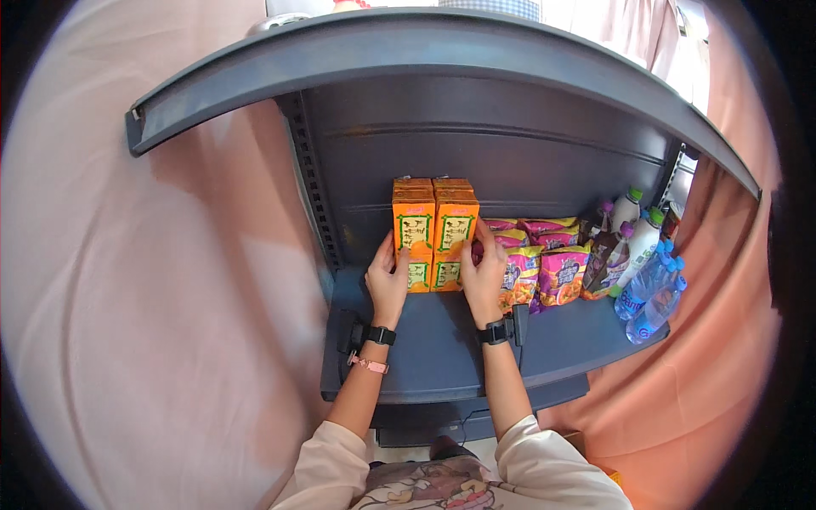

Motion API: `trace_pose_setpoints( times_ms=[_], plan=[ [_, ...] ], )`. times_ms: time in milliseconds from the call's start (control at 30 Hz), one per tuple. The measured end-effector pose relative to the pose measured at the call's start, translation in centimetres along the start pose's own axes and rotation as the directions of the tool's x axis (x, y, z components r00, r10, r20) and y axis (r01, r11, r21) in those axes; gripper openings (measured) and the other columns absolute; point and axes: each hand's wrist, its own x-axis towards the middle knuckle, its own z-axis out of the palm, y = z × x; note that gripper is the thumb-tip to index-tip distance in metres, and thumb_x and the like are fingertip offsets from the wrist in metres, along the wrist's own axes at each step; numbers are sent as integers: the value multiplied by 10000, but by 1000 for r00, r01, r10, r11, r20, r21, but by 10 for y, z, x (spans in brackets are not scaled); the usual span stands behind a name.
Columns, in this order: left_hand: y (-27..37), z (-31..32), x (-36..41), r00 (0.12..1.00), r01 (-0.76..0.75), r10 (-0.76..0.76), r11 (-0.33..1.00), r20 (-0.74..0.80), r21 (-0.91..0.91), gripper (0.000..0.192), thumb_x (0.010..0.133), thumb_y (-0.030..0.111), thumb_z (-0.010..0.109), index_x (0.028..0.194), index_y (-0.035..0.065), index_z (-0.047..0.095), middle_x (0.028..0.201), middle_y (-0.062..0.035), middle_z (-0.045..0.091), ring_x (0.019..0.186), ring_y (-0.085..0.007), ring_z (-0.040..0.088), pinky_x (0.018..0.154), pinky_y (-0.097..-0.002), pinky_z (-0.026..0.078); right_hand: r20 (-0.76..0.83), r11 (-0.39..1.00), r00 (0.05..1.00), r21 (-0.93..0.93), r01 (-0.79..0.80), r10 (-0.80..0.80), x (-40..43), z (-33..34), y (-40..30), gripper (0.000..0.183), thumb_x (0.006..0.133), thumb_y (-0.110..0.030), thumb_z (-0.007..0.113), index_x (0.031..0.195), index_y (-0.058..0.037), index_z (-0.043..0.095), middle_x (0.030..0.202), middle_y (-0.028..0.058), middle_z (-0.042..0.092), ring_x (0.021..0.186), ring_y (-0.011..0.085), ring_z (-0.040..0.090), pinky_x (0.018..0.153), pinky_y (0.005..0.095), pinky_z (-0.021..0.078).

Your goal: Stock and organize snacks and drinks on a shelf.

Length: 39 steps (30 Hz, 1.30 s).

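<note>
Several orange drink cartons [456,220] stand upright on a dark grey metal shelf [433,344], stacked two high in two side-by-side columns with more behind. My left hand [387,277] grips the left side of the stack, around the join between its upper and lower cartons. On the opposite side my right hand [484,271] grips the right column at about the same height. Between them the two hands span both columns. Fingers and palms hide parts of the cartons' outer sides, and the rear cartons show only their tops.
Right of the cartons stand several pink-and-yellow snack bags [564,274] in rows. Beyond them are dark drink bottles [609,261], white bottles with green caps [641,239] and clear water bottles [656,309]. An upper shelf [446,44] overhangs the front. Pink curtains [159,319] hang at both sides.
</note>
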Motion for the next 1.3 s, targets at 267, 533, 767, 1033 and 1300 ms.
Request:
trace_pose_setpoints(
  times_ms=[267, 533, 767, 1033, 1300],
  plan=[
    [-12, 2, -1, 992, -2, -6, 998, 122, 60, 498, 866, 72, 522, 1301, -58, 316, 1285, -169, 430, 1175, -191, 423, 974, -294, 328, -37, 995, 999, -101, 21, -25, -4, -6, 4, 367, 784, -92, 522, 1148, -52, 522, 832, 141, 566, 799, 287, 492, 769, 396, 368],
    [-13, -3, 6, 984, 55, -46, 997, 170, -50, 490, 864, 39, 497, 1304, -59, 304, 1280, -174, 425, 1155, -195, 436, 975, -297, 327, -42, 995, 998, -95, 39, -43, -4, -3, 7, 369, 779, -80, 520, 1147, -50, 523, 791, 123, 556, 778, 274, 491, 760, 390, 368],
    [-7, 0, 5, 982, 110, -89, 987, 168, -117, 468, 868, 7, 464, 1300, -78, 304, 1279, -175, 428, 1154, -192, 437, 973, -282, 328, -29, 998, 999, -55, 35, -36, -1, -8, 5, 378, 759, -72, 522, 1136, -42, 528, 744, 132, 550, 711, 282, 492, 710, 396, 373],
    [-6, -3, 6, 981, 118, -98, 987, 170, -111, 463, 866, 7, 467, 1297, -72, 315, 1270, -173, 438, 1135, -184, 453, 955, -280, 348, -2, 996, 1000, -82, 19, -20, -2, -6, 4, 393, 756, -93, 534, 1145, -43, 518, 802, 149, 572, 752, 299, 510, 737, 405, 378],
    [-8, -4, 7, 982, 99, -81, 990, 168, -103, 456, 865, 6, 464, 1292, -72, 322, 1262, -172, 445, 1140, -187, 449, 952, -282, 353, 18, 998, 1000, -63, 1, 0, -1, -6, 6, 385, 758, -96, 534, 1139, -36, 517, 822, 154, 577, 763, 302, 512, 738, 407, 379]
  ],
)
